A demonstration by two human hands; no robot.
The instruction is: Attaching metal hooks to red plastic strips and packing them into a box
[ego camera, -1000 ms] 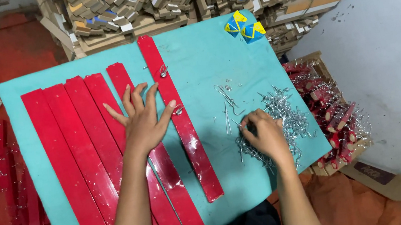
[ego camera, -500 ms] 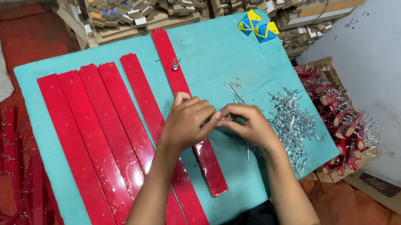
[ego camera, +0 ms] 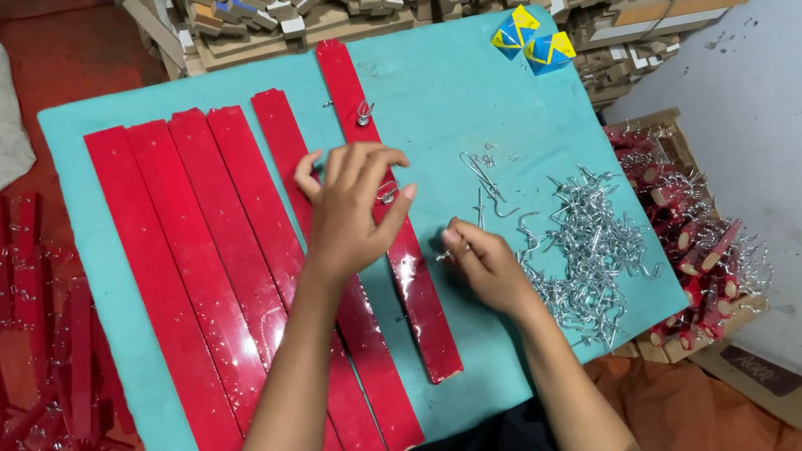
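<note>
Fingers of the left hand point(ego camera: 351, 211) spread flat, pinning the long glossy red strip point(ego camera: 389, 212) on the teal counter point(ego camera: 467, 97); it looks light, stiff, slippery. Right hand point(ego camera: 486, 261) pinches a small, springy silver wire hook point(ego camera: 457, 234); best gripped by its shank.

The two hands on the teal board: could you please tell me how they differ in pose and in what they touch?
The left hand lies spread, fingers splayed, on a red strip; the right hand is curled, fingertips pinched together. The left hand rests beside a small metal hook on the strip; the right hand sits at the edge of the loose hook pile. Both are bare, over the teal board.
</note>
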